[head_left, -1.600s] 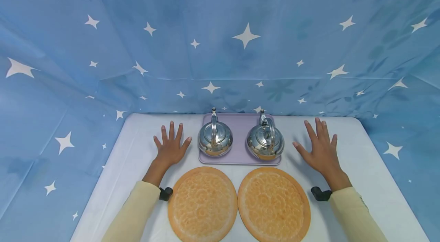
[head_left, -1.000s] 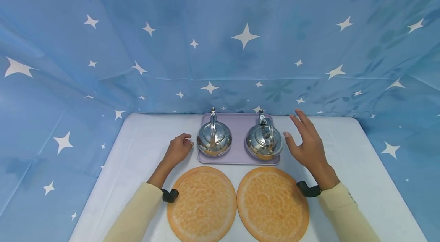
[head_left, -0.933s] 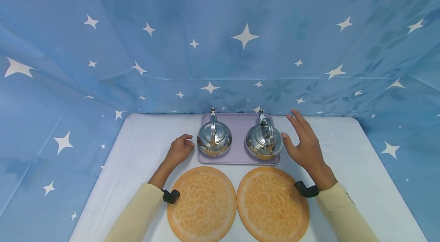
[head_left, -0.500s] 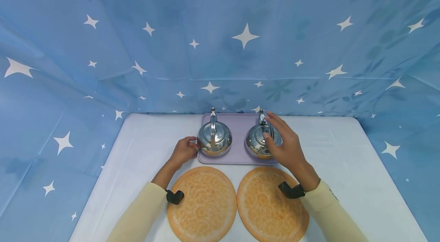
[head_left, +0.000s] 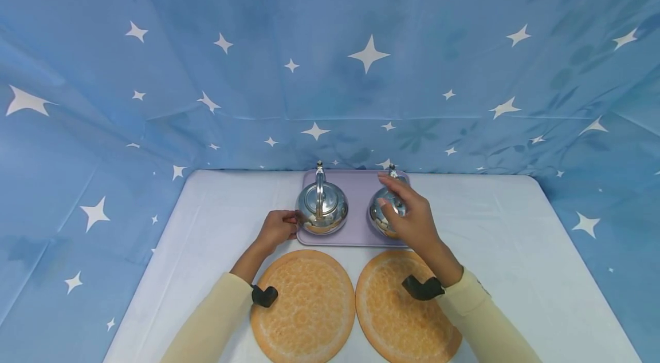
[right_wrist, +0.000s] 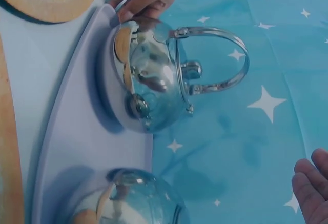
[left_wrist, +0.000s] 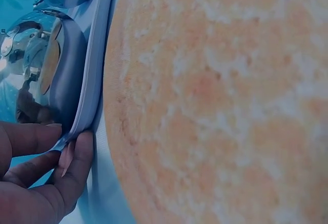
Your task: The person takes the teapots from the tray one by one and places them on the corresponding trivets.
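Observation:
Two shiny steel kettles with arched handles stand on a lilac tray (head_left: pixel 358 202), the left kettle (head_left: pixel 323 215) and the right kettle (head_left: pixel 380 215). My left hand (head_left: pixel 275 230) is at the tray's near left corner. In the left wrist view its thumb and fingers (left_wrist: pixel 82 149) pinch the tray's rim beside the left kettle. My right hand (head_left: pixel 416 227) hovers over the right kettle, fingers loosely extended and holding nothing. It hides that kettle's handle and much of its lid in the head view. In the right wrist view its fingertips (right_wrist: pixel 312 183) are apart from both kettles.
Two round, flat, orange-brown discs with a baked-crust pattern, the left disc (head_left: pixel 303 306) and the right disc (head_left: pixel 404 317), lie side by side in front of the tray. A white-covered table (head_left: pixel 515 237) meets a blue star-patterned curtain (head_left: pixel 330 94) at the back.
From spread open on the table's left side, my left hand has come to the tray's edge and pinches it. My right hand has moved left over the right kettle. Kettles and tray stay put.

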